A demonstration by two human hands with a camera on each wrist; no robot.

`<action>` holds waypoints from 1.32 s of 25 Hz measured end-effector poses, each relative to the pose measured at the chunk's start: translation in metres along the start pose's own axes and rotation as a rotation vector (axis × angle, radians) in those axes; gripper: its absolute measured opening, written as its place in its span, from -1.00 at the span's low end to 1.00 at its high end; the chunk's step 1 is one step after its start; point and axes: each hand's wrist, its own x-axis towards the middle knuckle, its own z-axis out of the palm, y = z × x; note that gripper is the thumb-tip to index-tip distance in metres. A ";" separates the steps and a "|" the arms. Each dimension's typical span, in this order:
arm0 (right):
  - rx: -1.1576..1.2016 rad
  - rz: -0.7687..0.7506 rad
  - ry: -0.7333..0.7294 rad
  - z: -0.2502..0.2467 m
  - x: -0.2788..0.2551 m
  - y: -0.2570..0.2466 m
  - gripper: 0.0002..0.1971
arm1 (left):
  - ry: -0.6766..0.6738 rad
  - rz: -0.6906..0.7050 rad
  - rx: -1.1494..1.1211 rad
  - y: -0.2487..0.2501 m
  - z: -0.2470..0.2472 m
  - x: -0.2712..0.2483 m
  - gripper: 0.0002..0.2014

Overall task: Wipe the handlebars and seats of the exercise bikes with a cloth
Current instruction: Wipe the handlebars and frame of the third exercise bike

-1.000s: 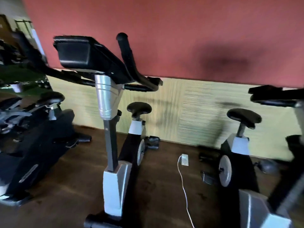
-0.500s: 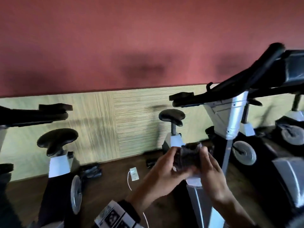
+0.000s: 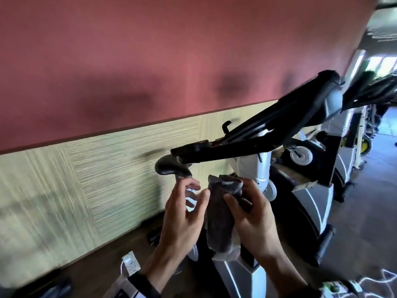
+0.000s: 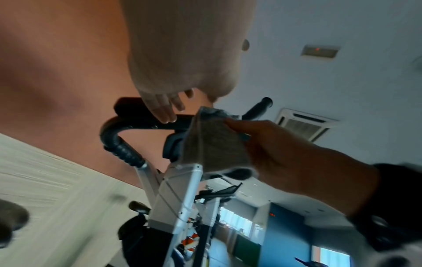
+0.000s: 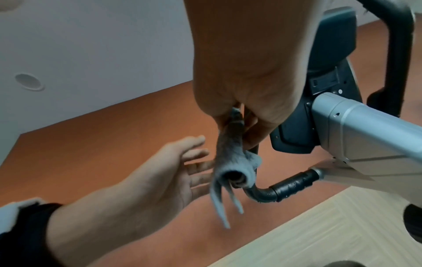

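Observation:
My right hand point(image 3: 246, 204) grips a folded grey cloth point(image 3: 219, 222) at chest height, and the cloth hangs down from the fingers. Just left of it my left hand point(image 3: 182, 211) is open, fingers loosely spread, its thumb near the cloth's edge. In the right wrist view the left hand point(image 5: 160, 177) lies palm-up behind the cloth point(image 5: 228, 153). The bike's black handlebars point(image 3: 257, 143) run just above both hands, slanting up to the right. A black seat point(image 3: 169, 168) sits behind the left fingertips. The left wrist view shows the curved grip point(image 4: 121, 146) and the cloth point(image 4: 214, 144).
This bike's silver post point(image 3: 236, 272) stands directly below my hands. More exercise bikes point(image 3: 322, 168) line up to the right. A white power strip point(image 3: 131, 263) and a loose white cable point(image 3: 376, 282) lie on the dark floor. The panelled wall point(image 3: 86, 179) is close on the left.
My view has swung right to another bike. Both hands came into view holding the cloth; now the left hand has let go and opened, while the right keeps hold.

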 end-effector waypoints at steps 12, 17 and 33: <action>-0.575 -0.398 0.388 -0.076 0.057 -0.109 -0.77 | -0.164 0.317 -0.427 0.094 0.062 0.164 -0.74; -0.794 -0.397 0.455 -0.120 0.120 -0.141 -0.62 | -0.351 0.428 -0.504 0.160 0.148 0.179 -0.51; -0.580 -0.222 0.421 -0.112 0.129 -0.120 -0.43 | -0.186 0.577 -0.454 0.119 0.154 0.161 -0.61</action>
